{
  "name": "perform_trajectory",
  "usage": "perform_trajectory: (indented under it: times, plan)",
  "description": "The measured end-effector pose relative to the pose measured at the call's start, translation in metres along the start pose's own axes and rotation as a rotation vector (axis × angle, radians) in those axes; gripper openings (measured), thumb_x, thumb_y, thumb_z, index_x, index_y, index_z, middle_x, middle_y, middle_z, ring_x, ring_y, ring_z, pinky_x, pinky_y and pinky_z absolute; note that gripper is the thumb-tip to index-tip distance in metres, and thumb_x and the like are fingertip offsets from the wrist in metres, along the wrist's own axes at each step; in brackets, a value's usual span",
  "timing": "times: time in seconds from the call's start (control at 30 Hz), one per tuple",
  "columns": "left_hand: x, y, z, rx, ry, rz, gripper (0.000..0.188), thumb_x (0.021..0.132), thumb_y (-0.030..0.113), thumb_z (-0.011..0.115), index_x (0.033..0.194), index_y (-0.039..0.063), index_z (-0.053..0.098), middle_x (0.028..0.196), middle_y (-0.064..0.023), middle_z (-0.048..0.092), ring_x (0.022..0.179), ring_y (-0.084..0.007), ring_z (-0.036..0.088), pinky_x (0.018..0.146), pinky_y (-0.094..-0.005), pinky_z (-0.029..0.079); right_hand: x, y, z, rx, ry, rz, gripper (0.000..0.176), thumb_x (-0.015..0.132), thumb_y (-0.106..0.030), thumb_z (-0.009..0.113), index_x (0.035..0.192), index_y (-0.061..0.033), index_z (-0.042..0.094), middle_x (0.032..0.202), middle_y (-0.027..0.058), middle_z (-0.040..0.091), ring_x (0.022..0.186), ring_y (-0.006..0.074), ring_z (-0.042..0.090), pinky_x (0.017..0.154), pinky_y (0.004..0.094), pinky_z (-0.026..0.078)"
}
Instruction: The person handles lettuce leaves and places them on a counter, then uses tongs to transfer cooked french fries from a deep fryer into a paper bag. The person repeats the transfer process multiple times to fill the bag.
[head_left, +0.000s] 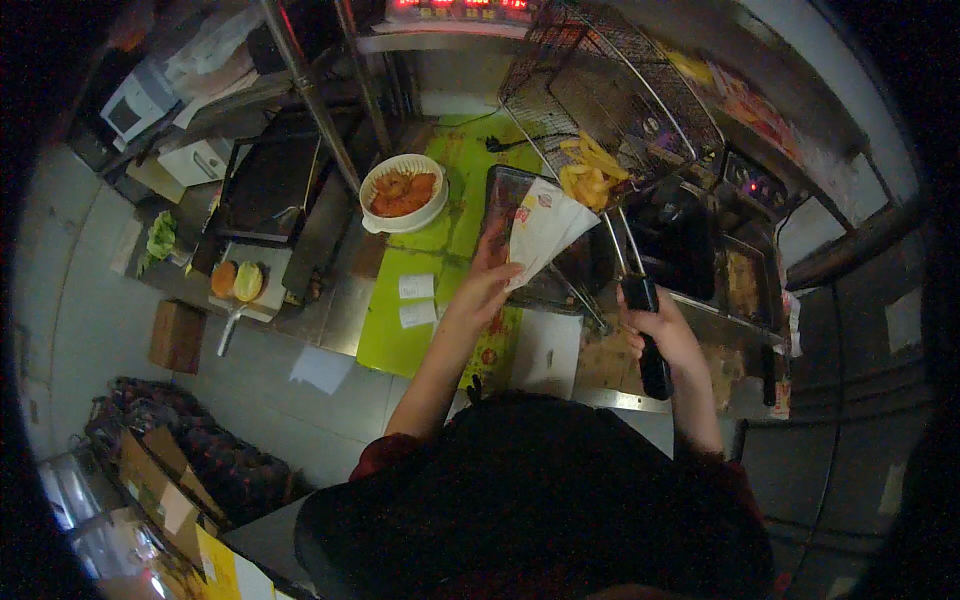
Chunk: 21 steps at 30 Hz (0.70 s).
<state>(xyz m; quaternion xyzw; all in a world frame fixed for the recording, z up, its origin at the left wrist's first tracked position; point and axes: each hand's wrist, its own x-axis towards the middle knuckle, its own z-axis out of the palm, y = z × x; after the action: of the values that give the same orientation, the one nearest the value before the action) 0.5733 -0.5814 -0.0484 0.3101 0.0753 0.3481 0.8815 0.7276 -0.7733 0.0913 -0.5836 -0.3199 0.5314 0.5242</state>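
My left hand (484, 289) pinches a white printed paper bag (551, 229), its wide end facing up and right. In my right hand (664, 330) is the black handle (641, 296) of a wire fryer basket (559, 86), which is tilted. French fries (591, 176) lie gathered at the basket's near left end, right by the bag's wide end. How many fries are inside the bag, if any, cannot be seen. Behind the bag and my left hand sits a dark rectangular tray (504, 180), partly covered by them.
A white ribbed bowl (369, 223) of reddish-orange food stands on green mats (405, 352) with small printed slips (416, 286). Metal tongs (589, 304) lie nearby. Right is a dark fryer well (675, 240); left are a griddle (270, 176) and a split bun (247, 281).
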Motion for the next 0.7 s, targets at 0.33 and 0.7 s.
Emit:
perform_trajectory:
  times: [0.33, 0.7]
  plan:
    - [-0.007, -0.008, 0.035, 0.465, 0.152, 0.522, 0.096, 0.071, -0.007, 0.061, 0.138, 0.018, -0.003, 0.141, -0.0126, 0.012, 0.125, -0.0234, 0.027, 0.098, -0.0364, 0.032, -0.003, 0.000, 0.005, 0.363, -0.011, 0.034, 0.027, 0.072, -0.003, 0.049, 0.099, -0.0041, 0.047, 0.059, 0.0022, 0.042, 0.043, 0.0095, 0.040, 0.040, 0.0238, 0.035]
    - [0.013, -0.026, -0.007, -0.259, 0.180, 0.082, 0.051, 0.089, 0.017, 0.046, 0.134, 0.011, 0.022, 0.129, -0.0112, 0.040, 0.111, -0.0232, 0.046, 0.093, -0.0374, 0.039, -0.015, 0.003, 0.008, 0.071, -0.050, -0.022, 0.022, 0.074, -0.001, 0.051, 0.095, -0.0034, 0.045, 0.057, 0.0016, 0.043, 0.044, 0.0102, 0.042, 0.040, 0.0243, 0.035]
